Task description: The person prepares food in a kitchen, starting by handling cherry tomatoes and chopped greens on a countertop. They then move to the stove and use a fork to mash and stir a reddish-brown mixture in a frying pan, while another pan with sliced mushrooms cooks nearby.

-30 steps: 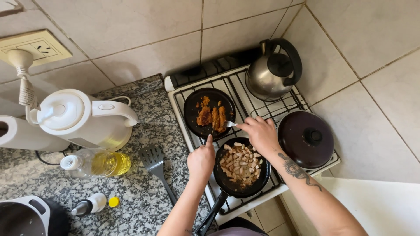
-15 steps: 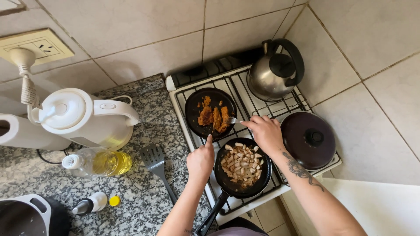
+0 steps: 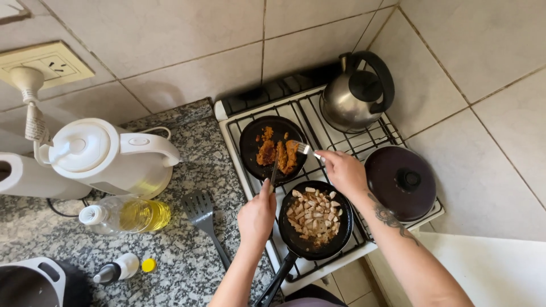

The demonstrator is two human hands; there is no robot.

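Fork (image 3: 305, 149) now over breaded cutlets (image 3: 277, 153) in small pan (image 3: 250, 142)

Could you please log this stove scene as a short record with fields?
Left hand: left hand holds a dark utensil at the small pan
Right hand: right hand holds a fork to the browned pieces
Front pan: frying pan of diced pale pieces
Back right: kettle
Counter: spatula, oil bottle

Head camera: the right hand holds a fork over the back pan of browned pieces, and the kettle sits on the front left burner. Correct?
Not quite. The head view shows the kettle on the back right burner. The right hand does hold a fork over the back pan of browned pieces.
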